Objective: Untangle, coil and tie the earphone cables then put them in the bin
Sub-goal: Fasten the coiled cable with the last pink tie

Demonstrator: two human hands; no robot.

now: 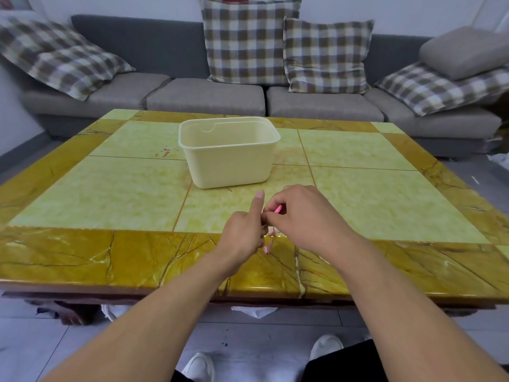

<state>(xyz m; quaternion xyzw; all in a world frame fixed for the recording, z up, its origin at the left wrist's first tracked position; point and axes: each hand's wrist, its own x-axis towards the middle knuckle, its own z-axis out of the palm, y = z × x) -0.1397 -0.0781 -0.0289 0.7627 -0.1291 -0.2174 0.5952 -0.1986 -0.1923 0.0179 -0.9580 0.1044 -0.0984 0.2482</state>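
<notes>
A thin pink earphone cable [271, 235] dangles between both hands, nearer than the cream bin [228, 158]. Left hand [242, 230] and right hand [300, 216] fingers pinch it above the surface [110, 188] near its front edge.

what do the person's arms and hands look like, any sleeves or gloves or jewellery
Both forearms are bare up to the frame's lower edge, with no sleeves in view. The left hand and right hand wear no gloves, and no rings, watch or wristband show on either.
</notes>
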